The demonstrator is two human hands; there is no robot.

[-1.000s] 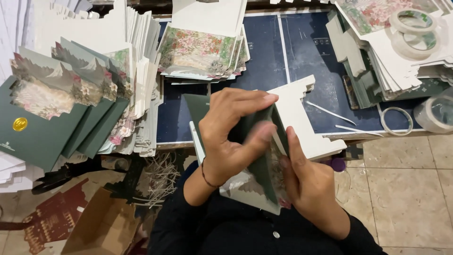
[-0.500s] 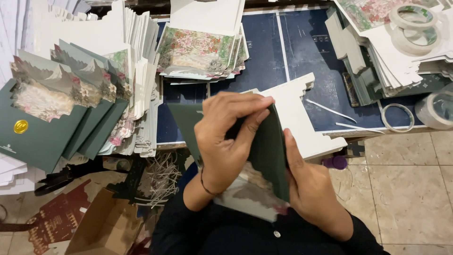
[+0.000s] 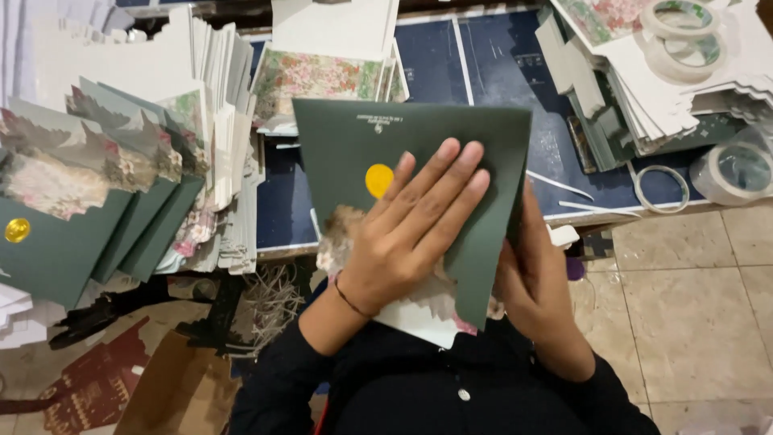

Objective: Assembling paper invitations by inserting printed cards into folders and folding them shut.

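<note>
A dark green card folder is held up near the middle of the view, above the near edge of a dark blue cutting mat. It is matte, with a round gold sticker on its face and small pale print near its far edge. A floral, pale-edged insert pokes out at its near side. The left hand lies flat on the front, fingers spread; the right hand grips the right edge from behind, so both hands are clamped on the folder. The right fingers are hidden behind the card. At left, a fanned stack of similar folders is cut off by the frame. 2 tape rolls sit far right.
</note>
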